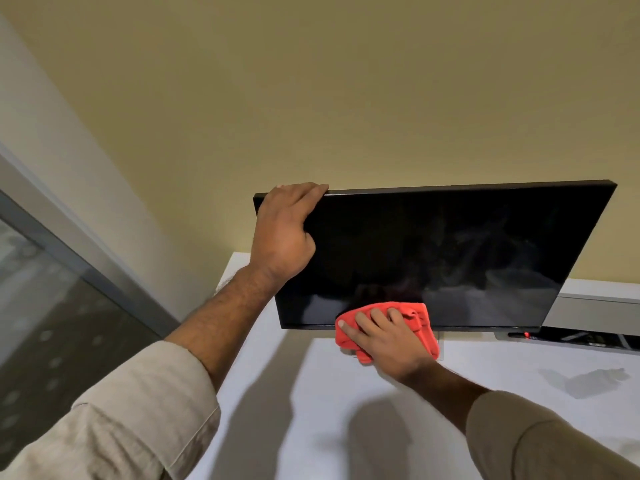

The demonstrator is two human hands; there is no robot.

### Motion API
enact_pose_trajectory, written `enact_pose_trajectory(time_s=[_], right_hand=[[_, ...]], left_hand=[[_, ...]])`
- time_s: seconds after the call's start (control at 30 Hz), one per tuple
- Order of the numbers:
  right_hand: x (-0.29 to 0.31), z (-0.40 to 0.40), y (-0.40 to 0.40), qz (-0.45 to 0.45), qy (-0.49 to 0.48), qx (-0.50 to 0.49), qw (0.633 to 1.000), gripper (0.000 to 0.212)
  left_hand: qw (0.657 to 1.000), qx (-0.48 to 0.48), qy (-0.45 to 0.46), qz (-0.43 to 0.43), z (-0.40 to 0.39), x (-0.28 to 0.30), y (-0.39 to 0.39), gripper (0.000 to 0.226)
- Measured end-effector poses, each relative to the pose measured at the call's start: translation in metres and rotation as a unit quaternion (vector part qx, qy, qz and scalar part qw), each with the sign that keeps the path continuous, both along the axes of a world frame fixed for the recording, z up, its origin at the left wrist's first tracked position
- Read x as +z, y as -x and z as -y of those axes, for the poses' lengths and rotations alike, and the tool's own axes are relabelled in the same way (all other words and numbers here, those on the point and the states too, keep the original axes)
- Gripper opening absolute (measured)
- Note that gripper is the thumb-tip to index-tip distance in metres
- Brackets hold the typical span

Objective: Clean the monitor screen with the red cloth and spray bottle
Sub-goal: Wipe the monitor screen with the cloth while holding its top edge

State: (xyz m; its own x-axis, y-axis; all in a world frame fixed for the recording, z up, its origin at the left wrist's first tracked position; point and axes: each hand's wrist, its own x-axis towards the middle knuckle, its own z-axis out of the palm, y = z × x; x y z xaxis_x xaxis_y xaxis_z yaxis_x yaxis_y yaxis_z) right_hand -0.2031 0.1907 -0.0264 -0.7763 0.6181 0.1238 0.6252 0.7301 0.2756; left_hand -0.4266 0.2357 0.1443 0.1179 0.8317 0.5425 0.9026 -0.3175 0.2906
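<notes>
A black monitor (pixel 450 251) stands on a white desk, its screen dark and streaked with faint smears on the right half. My left hand (pixel 282 233) grips the monitor's top left corner, fingers hooked over the upper edge. My right hand (pixel 384 344) presses a crumpled red cloth (pixel 420 323) flat against the lower edge of the screen, left of centre. The cloth hangs partly below the bottom bezel. No spray bottle is in view.
The white desk (pixel 519 393) spreads below the monitor and carries shadows of my arms. A grey ledge with dark items (pixel 588 339) and a small red light sits at the right, behind the monitor. A yellow wall rises behind. A glass panel (pixel 52 306) is at the left.
</notes>
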Motion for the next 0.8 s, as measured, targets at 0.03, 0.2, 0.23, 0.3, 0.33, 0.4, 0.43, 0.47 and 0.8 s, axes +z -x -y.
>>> enact_pose_trajectory(time_s=[0.03,0.2,0.23,0.3,0.33,0.4,0.43,0.47,0.8], right_hand=[[0.001,0.002,0.010,-0.003,0.007,0.002,1.000,0.078],[0.004,0.008,0.062,0.025,0.047,0.006,0.999,0.077],[0.005,0.008,0.064,0.027,0.049,0.003,0.998,0.071],[0.005,0.006,0.055,0.027,0.049,0.006,0.998,0.062],[0.004,0.006,0.044,0.027,0.049,0.006,0.998,0.061],[0.000,0.006,0.017,0.024,0.043,-0.004,0.999,0.064],[-0.003,0.005,0.002,0.020,0.040,-0.011,0.999,0.066],[-0.005,0.006,-0.014,0.015,0.040,-0.021,0.999,0.068],[0.002,0.010,-0.014,-0.011,0.081,-0.051,0.995,0.062]], left_hand=[[1.000,-0.001,-0.002,0.001,0.000,-0.001,-0.001,0.074],[1.000,-0.002,-0.016,0.001,-0.001,-0.004,0.000,0.074],[1.000,-0.005,-0.018,0.003,-0.001,-0.004,0.001,0.075],[1.000,-0.013,-0.020,0.006,-0.002,-0.004,0.002,0.076],[1.000,-0.015,-0.019,0.008,-0.002,-0.004,0.002,0.076],[1.000,-0.017,-0.017,0.011,-0.003,-0.003,0.002,0.077],[1.000,-0.015,-0.015,0.014,-0.003,-0.003,0.001,0.077],[1.000,-0.013,-0.013,0.017,-0.003,-0.004,0.001,0.077],[0.999,0.005,-0.010,0.036,-0.004,-0.007,-0.003,0.076]])
